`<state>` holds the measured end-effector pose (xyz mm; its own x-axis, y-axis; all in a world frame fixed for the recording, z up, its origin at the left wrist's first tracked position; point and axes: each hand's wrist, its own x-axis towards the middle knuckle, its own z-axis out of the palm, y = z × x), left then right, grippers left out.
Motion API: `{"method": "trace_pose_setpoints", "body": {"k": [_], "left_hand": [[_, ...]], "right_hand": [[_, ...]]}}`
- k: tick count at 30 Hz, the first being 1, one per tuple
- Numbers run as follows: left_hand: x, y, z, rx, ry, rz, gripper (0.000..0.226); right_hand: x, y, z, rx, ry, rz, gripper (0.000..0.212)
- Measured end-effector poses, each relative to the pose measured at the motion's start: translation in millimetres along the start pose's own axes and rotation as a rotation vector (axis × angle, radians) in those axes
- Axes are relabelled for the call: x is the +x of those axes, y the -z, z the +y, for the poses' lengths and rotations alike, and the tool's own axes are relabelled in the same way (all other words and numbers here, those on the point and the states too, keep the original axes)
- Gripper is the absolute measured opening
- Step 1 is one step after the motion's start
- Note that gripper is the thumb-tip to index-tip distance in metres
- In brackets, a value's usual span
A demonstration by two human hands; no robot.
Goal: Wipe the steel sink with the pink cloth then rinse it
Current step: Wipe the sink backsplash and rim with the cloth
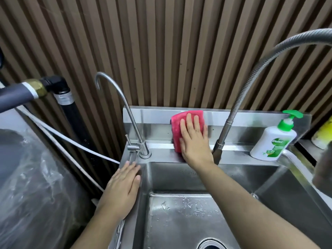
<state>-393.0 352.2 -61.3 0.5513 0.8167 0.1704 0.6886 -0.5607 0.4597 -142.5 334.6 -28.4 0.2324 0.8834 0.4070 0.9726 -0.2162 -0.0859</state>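
The right hand (195,141) has no closed grip: its palm and spread fingers lie flat on the folded pink cloth (177,130), pressing it against the upright back panel of the brushed steel sink (251,177), between the thin curved steel tap (125,112) and the coiled grey spray hose (239,105). The left hand (122,191) rests open and flat on the sink's left rim, holding nothing (it looks like a brace). By my judgement the wiping is underway, at the back panel; the basin floor carries scattered water drops, and whether it has been wiped I cannot tell. No water runs from either tap, so the rinse seems not yet begun.
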Motion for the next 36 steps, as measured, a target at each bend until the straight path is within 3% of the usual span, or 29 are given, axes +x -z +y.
{"method": "trace_pose_setpoints", "body": {"k": [5, 7, 11, 14, 20, 25, 27, 29, 32, 36], "left_hand": [[-0.9, 0.2, 0.4, 0.016, -0.004, -0.004, 0.085], [-0.4, -0.3, -1.8, 0.027, -0.002, -0.007, 0.096], [-0.7, -1.0, -1.3, 0.038, -0.009, -0.006, 0.098], [0.0, -0.7, -0.9, 0.030, -0.001, -0.005, 0.097], [0.3, 0.1, -0.2, 0.043, -0.006, -0.005, 0.101], [-0.5, 1.4, 1.4, 0.054, -0.018, -0.005, 0.103], [0.4, 0.7, -1.2, 0.052, -0.032, 0.008, 0.100], [1.4, -1.4, -3.1, 0.050, -0.046, 0.008, 0.099], [1.5, -2.1, -3.5, 0.048, -0.043, 0.012, 0.095], [1.9, -2.5, -3.7, 0.026, -0.042, 0.018, 0.079]], "right_hand": [[42.0, -20.8, -21.3, -0.213, 0.452, 0.171, 0.071], [57.3, -25.4, -39.4, -0.280, 0.610, 0.157, 0.069], [66.7, -27.2, -55.5, -0.627, 0.895, 0.041, 0.056], [63.4, -30.4, -47.4, -0.728, 0.940, -0.009, 0.054], [52.2, -20.7, -2.7, -0.642, 0.938, 0.004, 0.059], [70.7, -21.4, -41.2, -0.749, 0.998, 0.002, 0.056], [74.5, -24.5, -58.5, -0.581, 0.870, 0.169, 0.058], [65.2, -33.0, -63.9, -0.288, 0.591, 0.294, 0.057], [34.8, -45.2, -65.4, -0.066, 0.097, 0.280, 0.059], [25.0, -33.8, -56.2, 0.174, -0.342, 0.127, 0.061]]}}
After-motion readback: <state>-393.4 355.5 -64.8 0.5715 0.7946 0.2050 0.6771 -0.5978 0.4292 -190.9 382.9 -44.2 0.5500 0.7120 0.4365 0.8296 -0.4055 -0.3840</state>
